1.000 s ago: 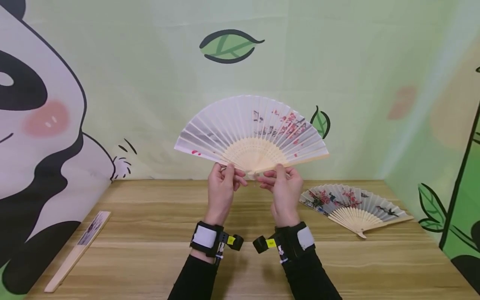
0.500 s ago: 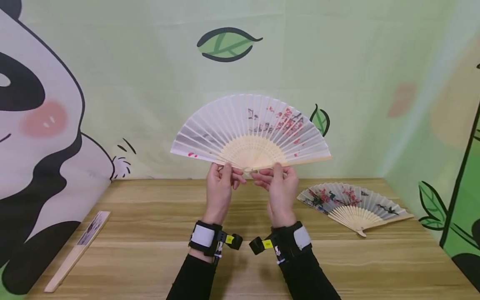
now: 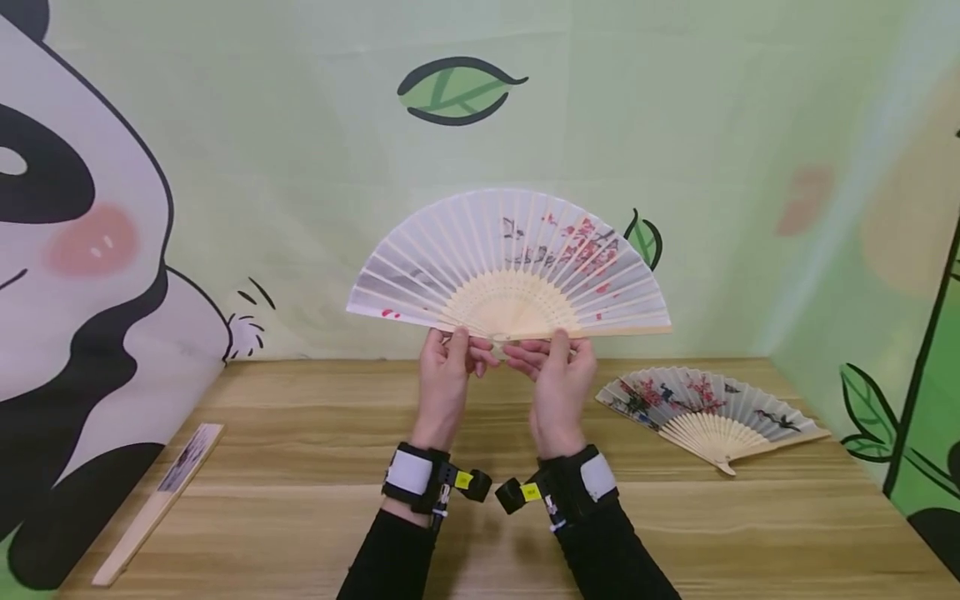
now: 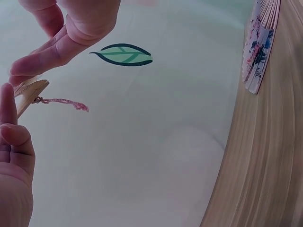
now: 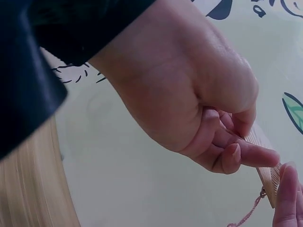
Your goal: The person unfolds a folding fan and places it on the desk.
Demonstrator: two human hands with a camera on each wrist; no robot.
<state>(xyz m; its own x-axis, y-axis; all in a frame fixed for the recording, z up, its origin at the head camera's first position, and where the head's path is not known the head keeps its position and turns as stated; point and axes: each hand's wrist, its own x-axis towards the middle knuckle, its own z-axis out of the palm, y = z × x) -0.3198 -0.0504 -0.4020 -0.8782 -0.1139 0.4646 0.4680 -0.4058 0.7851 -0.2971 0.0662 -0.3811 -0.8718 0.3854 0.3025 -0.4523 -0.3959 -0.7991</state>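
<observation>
1. on my feed the left hand (image 3: 444, 375) pinches the lower left edge of the spread fan (image 3: 510, 258), thumb laid on the near face.
2. the right hand (image 3: 564, 383) pinches the lower right edge the same way. loose fingers of both hands reach in toward the pivot; from here i cannot tell whether they touch each other.
3. i see the spread fan held up off the table (image 3: 480, 542), in front of the printed backdrop (image 3: 300, 125), with a pink cord (image 4: 66, 101) trailing at its pivot end.
4. what worries me: if the hands pull the two edges too far down, i judge the thin ribs could strain or the pleats tear near the pivot. if one pinch slips, that side could swing up and fold. the cord might also snag on a finger.
5. its long axis runs left to right, nearly level; the arc points up and the pivot sits bottom centre, between the hands.
6. farther out, a second spread fan (image 3: 708, 417) lies on the table to the right, its arc toward the backdrop. a folded fan (image 3: 159, 504) lies slantwise at the left, printed end away from me.
</observation>
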